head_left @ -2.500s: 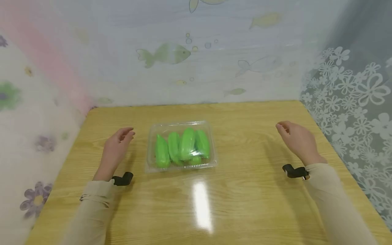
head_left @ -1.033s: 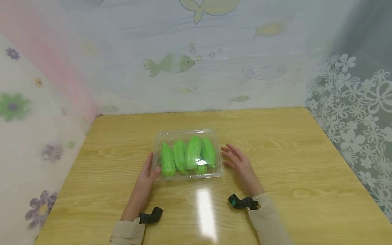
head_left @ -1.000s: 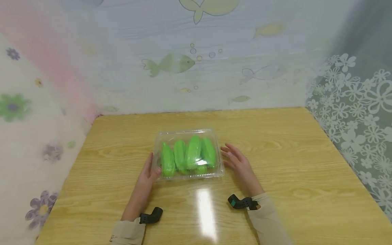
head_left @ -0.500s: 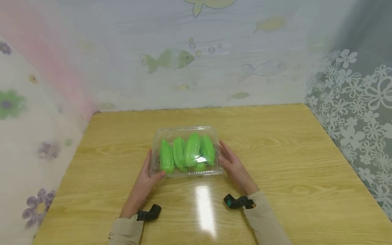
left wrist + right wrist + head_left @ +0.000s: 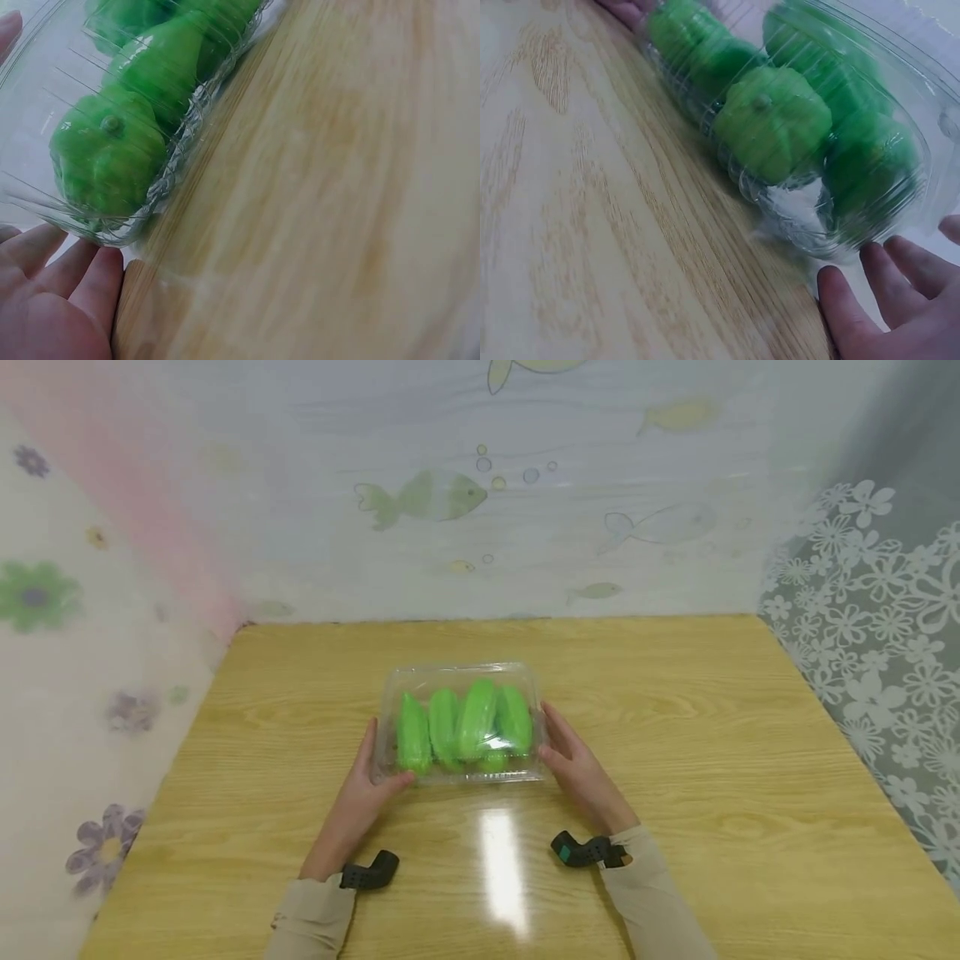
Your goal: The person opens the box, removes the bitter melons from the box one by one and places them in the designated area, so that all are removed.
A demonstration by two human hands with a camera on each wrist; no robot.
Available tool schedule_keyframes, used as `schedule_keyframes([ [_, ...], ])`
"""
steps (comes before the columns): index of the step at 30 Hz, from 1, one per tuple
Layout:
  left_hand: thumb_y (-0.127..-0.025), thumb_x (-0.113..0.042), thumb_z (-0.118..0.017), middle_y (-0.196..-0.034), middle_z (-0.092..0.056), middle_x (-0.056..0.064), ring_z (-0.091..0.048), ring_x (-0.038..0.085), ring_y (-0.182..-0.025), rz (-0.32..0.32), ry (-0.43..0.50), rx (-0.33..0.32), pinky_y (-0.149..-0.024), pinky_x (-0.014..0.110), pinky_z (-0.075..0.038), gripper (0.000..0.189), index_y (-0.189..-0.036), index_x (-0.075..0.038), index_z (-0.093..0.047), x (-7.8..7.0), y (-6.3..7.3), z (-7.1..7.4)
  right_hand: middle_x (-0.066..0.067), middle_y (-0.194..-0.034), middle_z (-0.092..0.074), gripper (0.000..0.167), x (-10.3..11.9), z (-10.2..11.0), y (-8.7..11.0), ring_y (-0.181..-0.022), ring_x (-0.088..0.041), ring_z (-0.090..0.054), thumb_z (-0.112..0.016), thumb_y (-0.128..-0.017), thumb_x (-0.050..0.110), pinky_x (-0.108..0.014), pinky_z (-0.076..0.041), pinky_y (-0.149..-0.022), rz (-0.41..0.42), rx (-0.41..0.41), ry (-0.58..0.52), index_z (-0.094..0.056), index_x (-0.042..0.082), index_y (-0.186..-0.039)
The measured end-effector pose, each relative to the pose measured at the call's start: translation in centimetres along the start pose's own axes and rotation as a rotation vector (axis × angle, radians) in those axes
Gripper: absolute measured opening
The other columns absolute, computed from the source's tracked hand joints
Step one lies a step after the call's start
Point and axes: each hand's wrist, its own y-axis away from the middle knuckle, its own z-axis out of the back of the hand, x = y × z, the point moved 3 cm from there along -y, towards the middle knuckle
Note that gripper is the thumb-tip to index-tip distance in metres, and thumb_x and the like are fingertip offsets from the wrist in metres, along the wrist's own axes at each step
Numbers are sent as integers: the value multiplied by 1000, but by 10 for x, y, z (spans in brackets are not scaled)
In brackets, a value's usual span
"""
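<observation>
A lidded clear plastic container (image 5: 461, 672) stands left of the table's middle in the head view, with several bright green fruit-shaped pieces (image 5: 476, 718) inside. At its left end, my left hand (image 5: 356, 802) holds the near corner: the thumb lies at the front rim and the fingers run along the side. In the left wrist view some left fingertips reach under the container's edge. On the opposite end, my right hand (image 5: 581, 777) touches the container with fairly straight, spread fingers (image 5: 889, 289), their tips right at the ribbed wall in the right wrist view.
The wood-grain table (image 5: 712, 760) extends around the container. A curtain printed with fish (image 5: 442, 495) hangs behind the far edge, and flower-patterned sheets flank both sides. Black camera mounts (image 5: 371, 870) sit on both wrists. A bright light reflection lies on the tabletop.
From well apart, both hands have come inward to the container's two ends. Over the last second the right hand closed its small gap, and the left thumb slid along the front rim.
</observation>
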Motion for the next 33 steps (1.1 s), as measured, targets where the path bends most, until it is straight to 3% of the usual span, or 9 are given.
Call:
schedule_keyframes([
  [7,-79,-32,-68,-146,3,-10,-1,17,-132,0,7,0,-103,49,-9,93,-136,-49,4,1,-4,-1,-2,-148,0,67,13,-4,2,-134,-16,-2,-40,-92,0,-37,-8,-105,-16,21,-4,-2,18,-145],
  [13,-79,-33,-67,-146,4,-12,1,15,-133,-22,-32,-8,-103,48,-7,92,-136,-48,4,1,-4,-1,-7,-148,-9,57,16,-1,5,-133,-20,-11,-38,-94,5,-38,-15,-104,-20,4,-11,-10,12,-144],
  [22,-79,-33,-68,-145,3,-13,1,15,-133,-21,-8,-7,-103,50,-6,92,-136,-50,2,-2,-3,-1,-8,-146,-17,66,1,11,4,-132,-19,-16,-54,-89,23,-36,-15,-104,-75,-14,-42,-17,6,-142],
  [28,-78,-33,-68,-145,1,-15,0,14,-132,-14,-9,-19,-103,49,-6,93,-139,-45,1,-3,-1,0,-8,-145,-16,71,0,5,1,-131,-22,-18,-63,-83,14,-44,-17,-102,-121,29,72,-17,17,-137],
  [33,-78,-34,-68,-146,1,-12,-2,16,-133,-11,-22,-32,-103,50,-8,91,-136,-49,1,-3,2,2,-7,-141,-21,74,-2,-4,-3,-126,-23,-29,-68,-80,17,-44,-26,-99,-153,0,137,-16,24,-132],
])
